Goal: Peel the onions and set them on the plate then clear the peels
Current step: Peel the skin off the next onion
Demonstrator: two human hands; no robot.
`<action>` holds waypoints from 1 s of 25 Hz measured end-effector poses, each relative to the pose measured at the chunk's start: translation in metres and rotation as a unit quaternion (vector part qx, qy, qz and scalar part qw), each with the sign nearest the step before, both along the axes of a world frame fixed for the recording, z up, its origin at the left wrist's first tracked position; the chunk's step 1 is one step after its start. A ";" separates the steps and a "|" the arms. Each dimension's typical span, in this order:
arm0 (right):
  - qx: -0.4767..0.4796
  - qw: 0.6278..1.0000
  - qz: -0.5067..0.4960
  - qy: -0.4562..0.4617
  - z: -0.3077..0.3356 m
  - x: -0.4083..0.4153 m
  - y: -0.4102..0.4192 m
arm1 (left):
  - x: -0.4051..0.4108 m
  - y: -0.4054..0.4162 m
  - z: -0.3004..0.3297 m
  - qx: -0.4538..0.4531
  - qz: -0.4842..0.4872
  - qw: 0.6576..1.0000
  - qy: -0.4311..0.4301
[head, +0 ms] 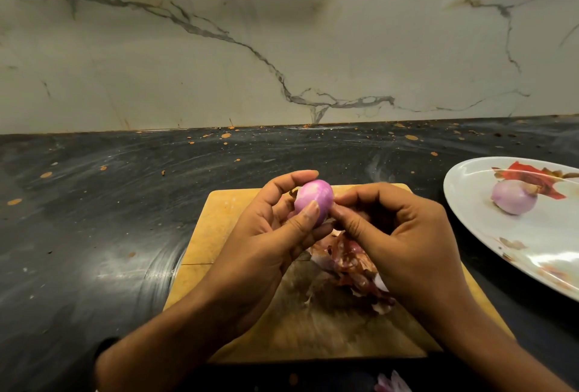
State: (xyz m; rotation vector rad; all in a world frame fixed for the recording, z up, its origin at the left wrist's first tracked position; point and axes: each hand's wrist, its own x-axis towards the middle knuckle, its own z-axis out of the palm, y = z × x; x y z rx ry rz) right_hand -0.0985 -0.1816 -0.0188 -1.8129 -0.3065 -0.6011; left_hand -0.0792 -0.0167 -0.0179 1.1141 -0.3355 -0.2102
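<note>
Cutting board (219,235) | left hand (269,235) grips onion (313,200) | right hand (404,235) pinches its side

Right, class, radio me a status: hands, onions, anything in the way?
Left hand grips peeled onion; right hand pinches at it. One onion on plate. Peels litter board.

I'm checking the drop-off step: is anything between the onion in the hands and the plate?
Nothing visible blocks it. The onion, held in the left hand over the cutting board, has bare dark counter between it and the plate, where one peeled onion already lies.
</note>
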 end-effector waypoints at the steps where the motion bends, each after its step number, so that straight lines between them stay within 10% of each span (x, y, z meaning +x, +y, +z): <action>1: -0.009 1.000 0.000 -0.009 0.000 0.000 0.000 | 0.000 0.001 0.000 0.002 0.001 1.000 -0.002; 25: -0.215 0.971 -0.019 -0.099 -0.012 0.009 0.003 | -0.003 -0.002 0.000 0.029 0.009 1.000 -0.009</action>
